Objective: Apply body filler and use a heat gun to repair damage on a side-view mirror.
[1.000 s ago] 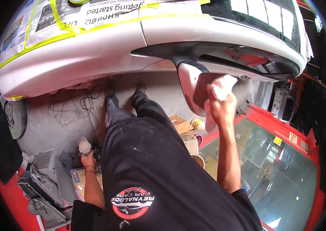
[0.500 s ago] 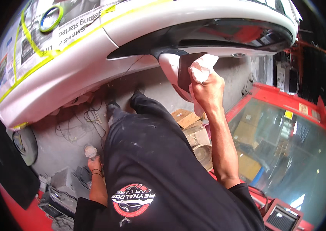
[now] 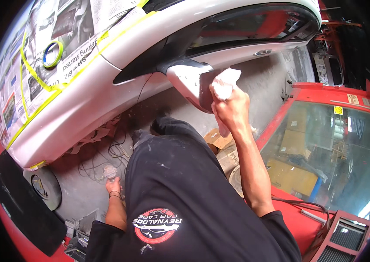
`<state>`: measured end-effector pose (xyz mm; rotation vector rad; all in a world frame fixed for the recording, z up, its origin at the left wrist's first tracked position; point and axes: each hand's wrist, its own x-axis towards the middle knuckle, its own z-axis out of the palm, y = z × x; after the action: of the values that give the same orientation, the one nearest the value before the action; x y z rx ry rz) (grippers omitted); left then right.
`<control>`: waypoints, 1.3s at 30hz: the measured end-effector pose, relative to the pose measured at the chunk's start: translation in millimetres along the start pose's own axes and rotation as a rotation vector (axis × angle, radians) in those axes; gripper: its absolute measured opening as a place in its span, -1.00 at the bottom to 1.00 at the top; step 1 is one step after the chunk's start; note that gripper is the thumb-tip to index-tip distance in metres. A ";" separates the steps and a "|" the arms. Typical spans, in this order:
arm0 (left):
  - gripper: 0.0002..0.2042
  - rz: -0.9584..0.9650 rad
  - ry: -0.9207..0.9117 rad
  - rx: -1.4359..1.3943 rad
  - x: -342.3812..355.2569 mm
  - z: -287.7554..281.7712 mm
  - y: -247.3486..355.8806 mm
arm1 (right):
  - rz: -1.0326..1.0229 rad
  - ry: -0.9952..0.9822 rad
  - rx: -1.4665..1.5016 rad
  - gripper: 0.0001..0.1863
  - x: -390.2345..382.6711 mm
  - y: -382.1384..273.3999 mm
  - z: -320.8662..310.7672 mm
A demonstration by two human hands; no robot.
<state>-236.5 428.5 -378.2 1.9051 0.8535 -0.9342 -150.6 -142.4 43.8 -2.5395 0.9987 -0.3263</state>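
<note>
My right hand is closed around a crumpled white cloth, part of which hangs below the fist. It is at the outer end of a white car's side mirror, by the dark mirror face; whether the cloth touches it is hard to tell. Low on the left, my left hand grips a small translucent container, whose exact kind is unclear. The car runs across the top of the view, with newspaper taped over its front part.
A roll of yellow-green tape lies on the newspaper. To the right stands a red-framed glass panel. Cardboard boxes sit on the floor beside my legs. A wheel and loose cables are at the left.
The view has shifted, and the car and mirror sit further left in it. My right hand with the cloth has moved slightly lower in the picture. Both hands keep their hold.
</note>
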 end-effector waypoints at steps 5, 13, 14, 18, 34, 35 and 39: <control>-0.66 0.013 -0.028 -0.079 -7.1 20.8 28.2 | -0.106 0.037 -0.200 -0.75 15.7 -22.7 -3.1; -0.76 0.122 0.009 0.023 -32.8 23.8 4.6 | -0.041 0.009 0.005 -0.76 -6.7 10.1 -6.8; -0.76 0.078 -0.004 0.021 -38.2 24.9 10.8 | 0.017 0.025 0.029 -0.75 -8.6 9.9 -8.4; -0.73 0.037 -0.015 -0.014 -32.0 19.0 -10.5 | -0.123 0.012 -0.309 -0.76 29.2 -32.8 -1.3; -0.75 -0.061 0.211 -0.630 -144.2 128.9 -46.4 | -0.383 -0.333 -0.197 -0.61 55.5 0.3 -15.5; -0.76 -0.068 0.248 -0.646 -162.5 146.2 -55.9 | -0.426 -0.345 -0.176 -0.61 54.1 -3.0 -15.1; -0.73 -0.025 0.429 -0.726 -235.8 215.7 -86.7 | -0.510 -0.412 -0.198 -0.68 69.1 31.0 -59.0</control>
<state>-485.0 226.7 -293.5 1.4525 1.2588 -0.1564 -140.2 -226.9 88.1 -2.8485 0.2334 0.1707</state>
